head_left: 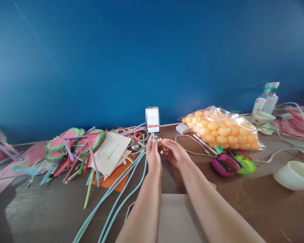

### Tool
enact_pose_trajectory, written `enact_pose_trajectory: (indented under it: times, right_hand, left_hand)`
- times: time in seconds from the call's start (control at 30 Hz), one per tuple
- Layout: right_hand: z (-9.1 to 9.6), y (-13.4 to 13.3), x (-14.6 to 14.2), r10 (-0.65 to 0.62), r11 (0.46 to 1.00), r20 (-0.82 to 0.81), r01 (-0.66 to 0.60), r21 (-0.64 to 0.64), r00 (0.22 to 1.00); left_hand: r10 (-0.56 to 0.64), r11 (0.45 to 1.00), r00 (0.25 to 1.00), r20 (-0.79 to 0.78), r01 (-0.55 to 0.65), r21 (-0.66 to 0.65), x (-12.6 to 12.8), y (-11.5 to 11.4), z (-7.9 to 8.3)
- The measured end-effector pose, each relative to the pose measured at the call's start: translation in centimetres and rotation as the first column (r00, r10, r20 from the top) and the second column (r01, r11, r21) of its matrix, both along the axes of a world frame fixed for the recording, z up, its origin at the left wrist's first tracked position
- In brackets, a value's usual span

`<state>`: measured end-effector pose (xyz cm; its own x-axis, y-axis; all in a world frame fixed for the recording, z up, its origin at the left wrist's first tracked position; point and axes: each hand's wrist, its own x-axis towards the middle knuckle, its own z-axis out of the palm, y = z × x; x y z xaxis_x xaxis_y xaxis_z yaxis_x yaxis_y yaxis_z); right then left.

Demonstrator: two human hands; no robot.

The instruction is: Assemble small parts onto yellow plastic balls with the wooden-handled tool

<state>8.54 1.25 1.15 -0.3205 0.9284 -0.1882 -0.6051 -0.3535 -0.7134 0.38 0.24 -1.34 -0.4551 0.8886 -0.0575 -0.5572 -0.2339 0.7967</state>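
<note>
Both arms reach forward over the table, and the hands meet near the middle. My left hand (154,155) is closed, its fingertips at the top end of several light blue cords (134,165) that run down to the lower left. Between the fingertips shows a small, shiny gold-coloured piece (158,139); its exact kind is too small to tell. My right hand (174,152) pinches at that piece from the right, thumb and fingers together. Just beyond the hands a phone (153,119) with a lit, blurred screen leans upright near the blue wall.
To the left lie pink-and-green paper fans (91,140), paper strips and a printed sheet (111,152). On the right are a clear bag of orange balls (221,131), a purple container (225,165), a white cable (192,153), a white bowl (295,175) and a plastic bottle (267,99).
</note>
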Motion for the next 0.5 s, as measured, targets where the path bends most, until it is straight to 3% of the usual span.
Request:
enact_pose_trajectory:
  times: [0.5]
  right_hand:
    - [0.03, 0.06, 0.08, 0.009, 1.000, 0.001, -0.009, -0.025, 1.000]
  left_hand:
    - [0.006, 1.000, 0.999, -0.045, -0.006, 0.002, -0.09, 0.19, -0.46]
